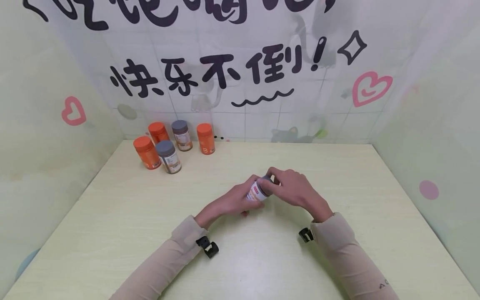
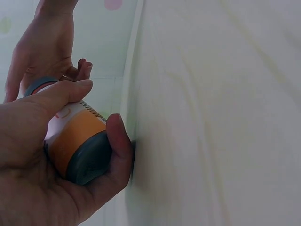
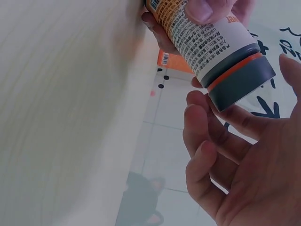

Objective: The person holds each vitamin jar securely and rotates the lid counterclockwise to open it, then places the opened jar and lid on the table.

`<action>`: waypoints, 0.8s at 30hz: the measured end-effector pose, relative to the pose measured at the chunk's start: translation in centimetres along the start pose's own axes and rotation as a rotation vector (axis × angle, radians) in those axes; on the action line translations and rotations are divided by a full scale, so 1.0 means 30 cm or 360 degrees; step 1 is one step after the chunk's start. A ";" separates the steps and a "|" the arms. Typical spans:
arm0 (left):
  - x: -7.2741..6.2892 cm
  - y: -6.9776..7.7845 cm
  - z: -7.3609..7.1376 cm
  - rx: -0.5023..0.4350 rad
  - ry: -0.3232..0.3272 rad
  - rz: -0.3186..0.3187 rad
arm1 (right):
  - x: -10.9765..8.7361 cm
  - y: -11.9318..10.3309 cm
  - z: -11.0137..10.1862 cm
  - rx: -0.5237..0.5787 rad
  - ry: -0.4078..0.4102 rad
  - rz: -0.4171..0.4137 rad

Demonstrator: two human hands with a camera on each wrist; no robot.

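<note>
Bottle (image 1: 256, 192) in the middle of the table, raised off the top and tilted, cap end up toward the far right. Left hand (image 1: 236, 199) grasping it round the body, thumb over the label side, fingers wrapped under near the base; that grip probably keeps the body steady and leaves the cap end free. Dark cap (image 3: 242, 84) faces the right palm, likely tilted that way for easy reach. Orange band (image 3: 234, 70) shows between cap and body; can't tell whether the cap is loose.

Right hand (image 1: 296, 186) released: fingers loosely curved around the cap end, thumb just clear of it in the right wrist view. Light fingertip contact can't be told.

Further out, far left: three orange bottles (image 1: 206, 139) and two grey-capped bottles (image 1: 170, 157), all upright, four grouped and one orange set a bit right. Being off to the side, they seem to leave working room for both hands. Pale table (image 1: 318, 162) runs back to a printed backdrop (image 1: 225, 125). Sleeves (image 1: 165, 258) are cuffed back from the wrists, maybe to keep fabric off the work.
</note>
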State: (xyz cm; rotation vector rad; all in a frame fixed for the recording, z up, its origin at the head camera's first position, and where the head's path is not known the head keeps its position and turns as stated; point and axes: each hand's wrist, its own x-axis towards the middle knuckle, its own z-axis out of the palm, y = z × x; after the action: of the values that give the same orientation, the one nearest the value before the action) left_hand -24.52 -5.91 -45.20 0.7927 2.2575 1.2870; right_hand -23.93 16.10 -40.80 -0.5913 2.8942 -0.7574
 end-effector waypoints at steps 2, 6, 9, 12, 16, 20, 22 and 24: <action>0.000 0.000 0.000 -0.0010 0.0006 -0.0012 | 0.000 0.000 -0.003 -0.0016 0.0003 0.0032; 0.002 0.003 0.000 -0.0015 0.0012 -0.0015 | -0.002 0.006 -0.008 -0.0049 -0.0034 0.0111; 0.003 0.004 0.000 -0.0014 0.0012 -0.0003 | -0.003 0.012 -0.008 -0.0031 -0.0092 0.0131; 0.002 0.003 0.001 -0.0002 0.0009 0.0009 | -0.005 0.014 -0.007 0.0011 -0.0133 0.0133; 0.001 0.004 0.001 0.0010 0.0005 0.0019 | -0.006 0.014 -0.004 0.0035 -0.0143 0.0132; 0.000 0.004 0.003 0.0016 0.0008 0.0010 | -0.006 0.013 -0.002 0.0057 -0.0151 0.0113; 0.000 0.003 0.003 0.0021 0.0010 0.0004 | -0.007 0.012 -0.002 0.0071 -0.0153 0.0099; 0.001 0.001 0.004 0.0022 0.0011 0.0001 | -0.008 0.011 -0.002 0.0081 -0.0156 0.0080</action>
State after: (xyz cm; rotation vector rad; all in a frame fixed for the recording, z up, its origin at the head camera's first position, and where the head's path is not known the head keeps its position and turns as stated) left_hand -24.46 -5.81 -45.22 0.7952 2.2740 1.2778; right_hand -23.85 16.47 -40.92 -0.5326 2.7807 -0.7701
